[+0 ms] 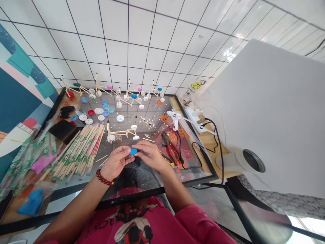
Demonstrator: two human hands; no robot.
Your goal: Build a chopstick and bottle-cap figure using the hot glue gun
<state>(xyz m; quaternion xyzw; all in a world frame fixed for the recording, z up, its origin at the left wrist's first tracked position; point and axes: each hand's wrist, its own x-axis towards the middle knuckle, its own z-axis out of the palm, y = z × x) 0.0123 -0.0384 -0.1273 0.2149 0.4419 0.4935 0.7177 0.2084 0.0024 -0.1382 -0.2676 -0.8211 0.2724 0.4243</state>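
My left hand point(116, 160) and my right hand point(150, 154) meet over the glass tabletop point(142, 176), both pinching a small blue bottle cap point(133, 151) between their fingertips. A red bead bracelet point(104, 178) circles my left wrist. Just beyond the hands lies a small frame of wooden sticks point(122, 133) with white caps as wheels. A heap of wrapped chopsticks point(78, 150) lies to the left of my left hand.
Several stick-and-cap models point(127, 95) stand along the tiled wall. Loose white and blue caps point(101, 112) lie at the back left. A white glue gun point(175, 118), pliers point(169, 140) and black cables sit at the right. A large white board point(269, 115) fills the right side.
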